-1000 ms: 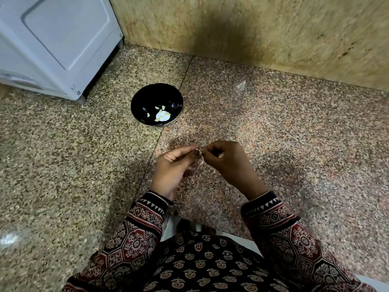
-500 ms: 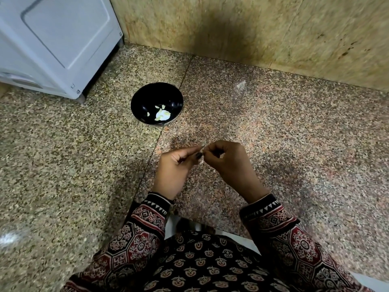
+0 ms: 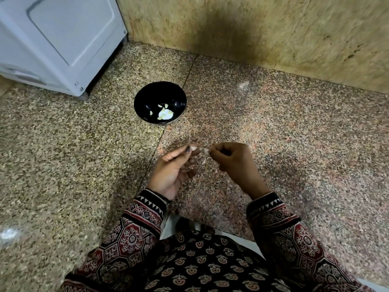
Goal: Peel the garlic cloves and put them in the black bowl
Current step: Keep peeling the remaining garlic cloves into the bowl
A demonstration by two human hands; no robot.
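The black bowl (image 3: 147, 98) stands on the speckled floor beyond my hands, with pale garlic pieces (image 3: 165, 114) lying in its bottom. My left hand (image 3: 173, 167) is turned palm up and pinches a small garlic cloves piece (image 3: 193, 148) between thumb and fingertips. My right hand (image 3: 233, 161) is curled just to the right of it and pinches a thin strip of garlic skin (image 3: 206, 150) at its fingertips. The two hands sit a short gap apart, below the bowl.
A white appliance (image 3: 59, 39) stands at the back left, close to the bowl. A stained stone wall (image 3: 252, 28) runs along the back. My patterned sleeves and lap (image 3: 200, 266) fill the bottom. Bits of skin lie on the floor under my hands.
My hands have drawn slightly apart. The left hand has rolled palm up and the right hand has pulled a strip of skin away to the right.
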